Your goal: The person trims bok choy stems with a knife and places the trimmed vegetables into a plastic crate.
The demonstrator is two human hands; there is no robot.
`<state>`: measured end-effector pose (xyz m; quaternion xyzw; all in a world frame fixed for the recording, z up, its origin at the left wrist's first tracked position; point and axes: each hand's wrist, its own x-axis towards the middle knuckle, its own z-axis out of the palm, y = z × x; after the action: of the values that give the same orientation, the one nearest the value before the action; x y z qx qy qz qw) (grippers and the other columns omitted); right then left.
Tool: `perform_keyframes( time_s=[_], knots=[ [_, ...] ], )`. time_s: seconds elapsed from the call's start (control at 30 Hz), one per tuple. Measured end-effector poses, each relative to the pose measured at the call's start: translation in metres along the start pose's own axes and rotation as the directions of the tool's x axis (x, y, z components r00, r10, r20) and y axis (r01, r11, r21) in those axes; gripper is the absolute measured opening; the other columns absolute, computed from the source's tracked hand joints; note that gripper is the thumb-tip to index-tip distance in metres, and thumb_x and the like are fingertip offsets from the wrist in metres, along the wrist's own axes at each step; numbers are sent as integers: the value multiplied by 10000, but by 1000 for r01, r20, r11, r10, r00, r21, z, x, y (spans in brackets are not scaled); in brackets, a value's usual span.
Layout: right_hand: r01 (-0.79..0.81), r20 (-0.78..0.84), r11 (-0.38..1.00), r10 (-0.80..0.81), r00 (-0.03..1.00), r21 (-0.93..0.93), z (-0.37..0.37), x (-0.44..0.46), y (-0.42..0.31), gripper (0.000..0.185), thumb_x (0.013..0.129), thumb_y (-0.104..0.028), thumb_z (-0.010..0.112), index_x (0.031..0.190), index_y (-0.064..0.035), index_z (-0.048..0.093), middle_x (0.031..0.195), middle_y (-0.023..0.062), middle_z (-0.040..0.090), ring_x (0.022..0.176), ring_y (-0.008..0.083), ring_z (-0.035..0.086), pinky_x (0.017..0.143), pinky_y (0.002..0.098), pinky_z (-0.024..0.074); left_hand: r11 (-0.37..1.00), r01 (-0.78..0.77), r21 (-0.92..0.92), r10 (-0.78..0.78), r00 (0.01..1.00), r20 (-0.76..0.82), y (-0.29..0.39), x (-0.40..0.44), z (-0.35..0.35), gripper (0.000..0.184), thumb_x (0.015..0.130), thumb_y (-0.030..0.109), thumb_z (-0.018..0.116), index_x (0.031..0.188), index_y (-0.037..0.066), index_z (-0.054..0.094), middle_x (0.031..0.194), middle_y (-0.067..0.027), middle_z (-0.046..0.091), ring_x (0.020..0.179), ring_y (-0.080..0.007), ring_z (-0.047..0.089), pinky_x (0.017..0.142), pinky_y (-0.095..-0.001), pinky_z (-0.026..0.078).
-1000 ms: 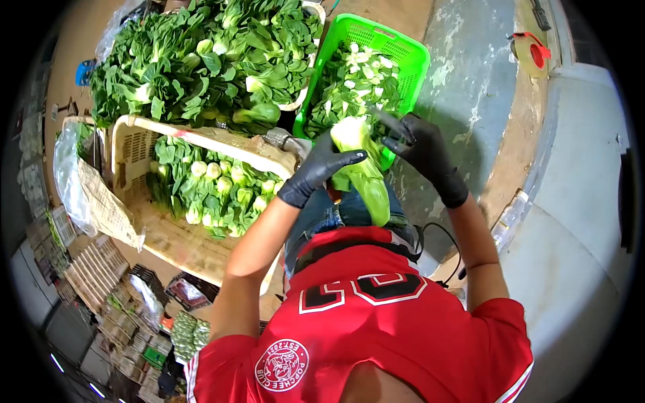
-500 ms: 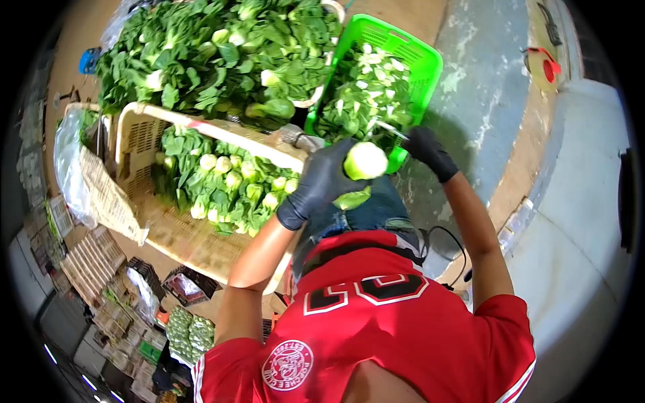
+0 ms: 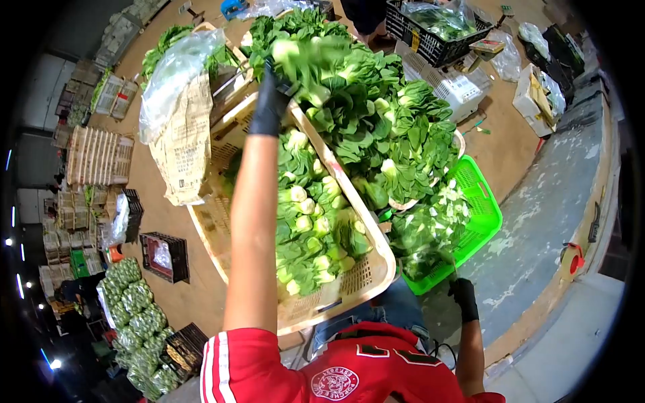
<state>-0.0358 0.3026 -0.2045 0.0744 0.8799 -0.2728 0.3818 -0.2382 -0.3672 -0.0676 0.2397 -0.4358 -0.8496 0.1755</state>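
A: What is the left hand (image 3: 271, 101) doing?
B: It's sitting over the far edge of the leafy pile, and its gloved fingers seem to be grasping a cabbage (image 3: 299, 57), though blur is smearing both.
A: So where exactly is that cabbage lying?
B: It isn't lying flat; it's showing just beyond the glove, overlapping the big pile of greens (image 3: 376, 121).
A: And the right hand (image 3: 463, 297)?
B: It's hanging low beside the green basket (image 3: 485, 215), fingers curling tightly around a knife (image 3: 454, 270). The blade is pointing towards the basket.
A: What's filling that basket?
B: Loose leaves and pale cut pieces (image 3: 433, 225) are covering its bottom.
A: And nearer the body?
B: A cream basket (image 3: 309, 312) is standing under the left forearm, with cabbages (image 3: 312, 225) lying inside in rows, many pale ends showing. A paper sack (image 3: 181, 144) and a clear plastic bag (image 3: 176, 67) are draping over its far left side.
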Motion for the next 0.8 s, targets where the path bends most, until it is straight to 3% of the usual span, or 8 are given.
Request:
perform_keyframes(
  time_s=[0.03,0.1,0.2,0.33,0.47,0.67,0.77,0.8],
  knots=[
    [14,5,999,-13,1000,-49,-2,6,-4,309,835,-271,558,656,-20,588,511,90,591,374,159,514,368,309,406,995,-56,79,69,984,-164,15,-1,-1,554,823,518,561,1172,97,470,999,-125,572,910,-259,577,805,-420,477],
    [43,-29,998,-44,999,-40,-7,5,-22,321,840,-259,554,629,-21,601,501,79,582,369,153,504,377,300,401,804,-233,547,289,957,-16,19,13,-59,430,832,374,613,1128,71,535,937,-78,594,821,-202,602,656,-310,476],
    [2,-23,1000,-2,1000,5,-6,8,-27,313,845,-245,545,632,-25,612,519,77,589,369,148,493,378,289,392,489,-441,753,586,805,90,-22,-37,-107,287,806,197,621,945,-54,615,893,-142,660,759,-213,611,690,-312,468],
    [174,-41,981,-178,983,-89,9,16,-1,278,855,-217,531,662,-31,604,556,73,605,378,127,480,365,272,370,95,-127,987,334,938,89,-118,-54,-197,310,734,220,666,950,2,623,927,-240,612,843,-338,603,756,-377,475],
    [-171,-7,970,175,985,172,30,-6,-6,255,859,-191,536,662,-37,585,540,40,577,374,79,427,357,237,351,-382,-57,922,305,935,184,-172,5,-192,610,650,423,722,1055,0,552,1089,-199,553,1061,-350,493,915,-429,373],
    [-218,-29,947,232,972,237,36,-24,-33,297,862,-233,567,630,-48,567,499,36,543,374,78,409,363,238,324,-371,184,910,262,961,-88,-205,32,-186,716,618,457,739,1133,10,521,1323,-213,391,1272,-372,286,1025,-527,224],
    [174,-84,980,-166,982,94,39,-15,-32,311,863,-235,585,614,-52,552,489,41,533,389,91,443,395,253,350,-69,-128,989,316,938,143,-188,-2,-199,723,602,394,760,1156,5,509,1262,-238,444,1213,-398,341,1015,-474,271],
    [173,-113,981,-163,980,90,38,-12,-60,314,863,-221,592,605,-51,538,490,42,534,403,97,468,398,264,360,221,-228,948,231,957,177,-156,-31,-173,684,595,288,794,1134,-9,497,1183,-202,509,1123,-332,466,965,-421,365]
  ],
)
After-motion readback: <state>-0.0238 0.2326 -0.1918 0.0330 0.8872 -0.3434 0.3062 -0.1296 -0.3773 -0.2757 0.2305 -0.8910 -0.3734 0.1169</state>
